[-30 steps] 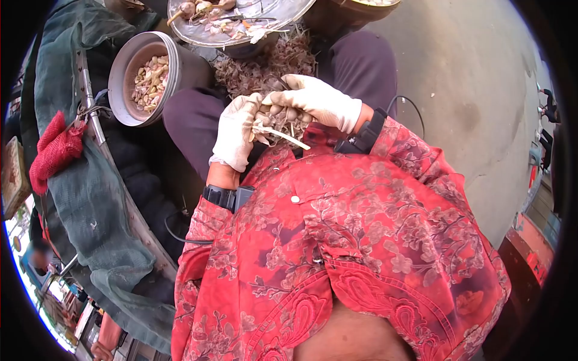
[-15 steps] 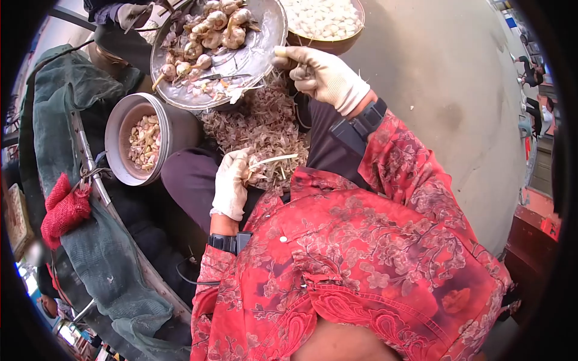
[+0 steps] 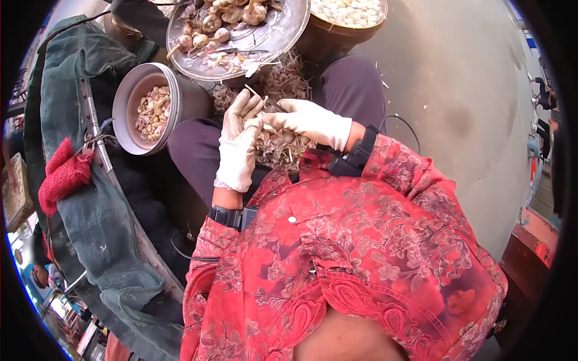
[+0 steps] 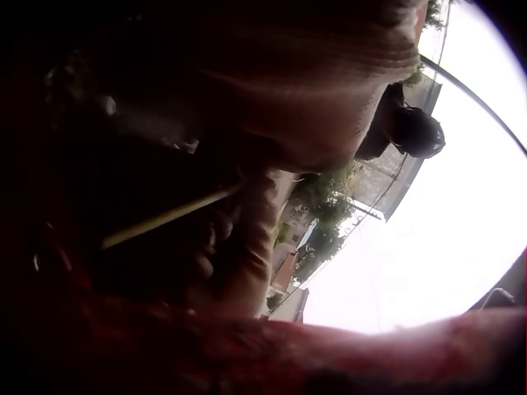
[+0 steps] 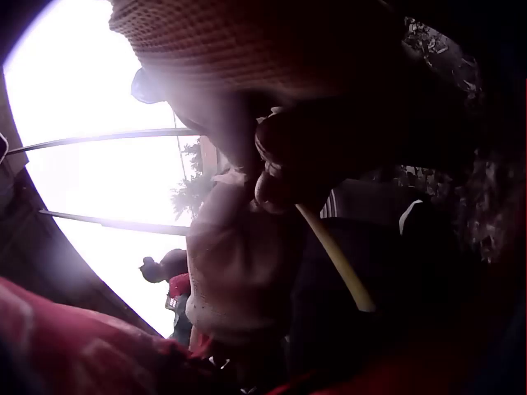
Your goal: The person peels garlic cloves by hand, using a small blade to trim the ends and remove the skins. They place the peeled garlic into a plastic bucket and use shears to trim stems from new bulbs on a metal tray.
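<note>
Both hands, in white gloves, meet over my lap in the head view. My left hand (image 3: 236, 144) holds a garlic bulb by its pale stalk (image 5: 339, 259), which sticks out beside the fingers in both wrist views. From the other side, my right hand (image 3: 319, 123) has its thumb and fingers bent in against the garlic, close to the left fingertips. The gloves hide most of the bulb. Beneath the hands lies a heap of papery garlic skins (image 3: 280, 150).
Ahead stands a round metal tray (image 3: 265, 51) with whole garlic bulbs (image 3: 253, 12) and scraps. Peeled white cloves (image 3: 349, 11) fill a bowl behind it. To the left, a pale bucket (image 3: 126, 108) contains unpeeled-looking cloves (image 3: 155, 111). Green netting (image 3: 114, 253) and a red mesh bag (image 3: 63, 174) hang farther left.
Half a second ago my right hand was out by the tray and peeled-clove bowl with a clove at its fingertips; it has come back to the left hand. The left hand has turned its fingers forward.
</note>
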